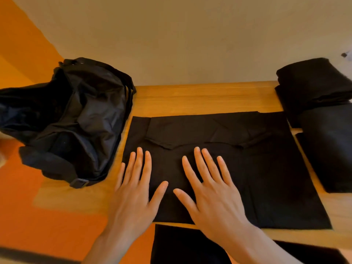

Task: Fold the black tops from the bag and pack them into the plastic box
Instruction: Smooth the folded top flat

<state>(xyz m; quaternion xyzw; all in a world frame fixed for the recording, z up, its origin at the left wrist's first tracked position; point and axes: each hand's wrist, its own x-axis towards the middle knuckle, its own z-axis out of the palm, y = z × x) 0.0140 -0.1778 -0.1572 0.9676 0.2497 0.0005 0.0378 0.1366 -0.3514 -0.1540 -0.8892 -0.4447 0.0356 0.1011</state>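
Top (pixel 247 168), centre of table (pixel 190 100): partly folded; left hand (pixel 133 193) and right hand (pixel 213 197) flat on it, fingers straight. Bag (pixel 76 121), 9 o'clock. Folded tops (pixel 320 111), 3 o'clock.

Both hands, left hand (pixel 133 195) and right hand (pixel 211 195), flat on black top (pixel 266 168), counter (pixel 190 100); bag (pixel 72 119) left, folded tops (pixel 320 103) right.

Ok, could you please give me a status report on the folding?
Left grip, right grip open, flat on black top. Top partly folded on table. Bag left, folded pile right, neither blocking. Plastic box not in view.
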